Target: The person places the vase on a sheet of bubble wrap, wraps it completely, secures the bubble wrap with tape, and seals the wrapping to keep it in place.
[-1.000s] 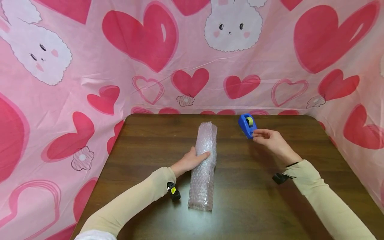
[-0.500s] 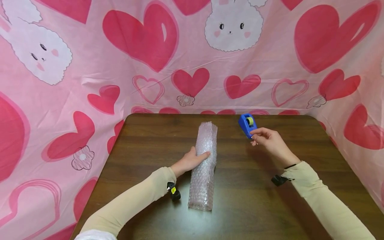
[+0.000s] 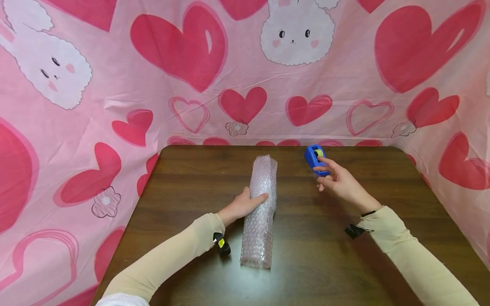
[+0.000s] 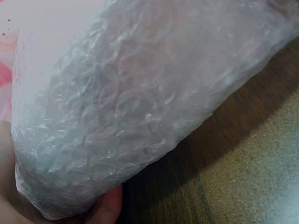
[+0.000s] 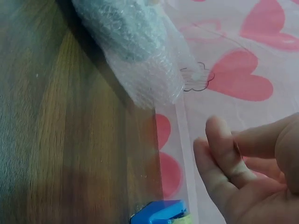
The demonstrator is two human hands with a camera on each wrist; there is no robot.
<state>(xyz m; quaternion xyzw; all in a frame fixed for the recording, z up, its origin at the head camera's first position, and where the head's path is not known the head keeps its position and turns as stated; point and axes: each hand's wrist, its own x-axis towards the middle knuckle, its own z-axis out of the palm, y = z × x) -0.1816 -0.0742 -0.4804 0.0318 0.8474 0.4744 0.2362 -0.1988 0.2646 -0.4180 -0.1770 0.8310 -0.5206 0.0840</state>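
Observation:
A long bundle in clear bubble wrap (image 3: 260,229) lies on the table, pointing away from me; what is inside is hidden. My left hand (image 3: 242,205) grips it around the middle from the left side, thumb across the top. In the left wrist view, fingertips (image 4: 110,205) show under the wrap's lower edge. My right hand (image 3: 342,180) is at the front of a blue tape dispenser (image 3: 311,159) with a yellowish roll. Its forefinger reaches over the dispenser, overlapping it in the head view. In the right wrist view, the thumb (image 5: 266,140) comes up to the fingers; I cannot tell whether they pinch clear tape.
The brown wooden table (image 3: 183,187) has rounded far corners. Behind it and on both sides hangs a pink curtain (image 3: 237,76) printed with hearts and rabbits. A black wrist camera (image 3: 354,230) hangs under the right wrist, another (image 3: 222,244) at the left.
My right hand's fingers have spread from their pinch at the dispenser's front, and the forefinger has moved up over the dispenser. The left hand and the bundle have stayed still.

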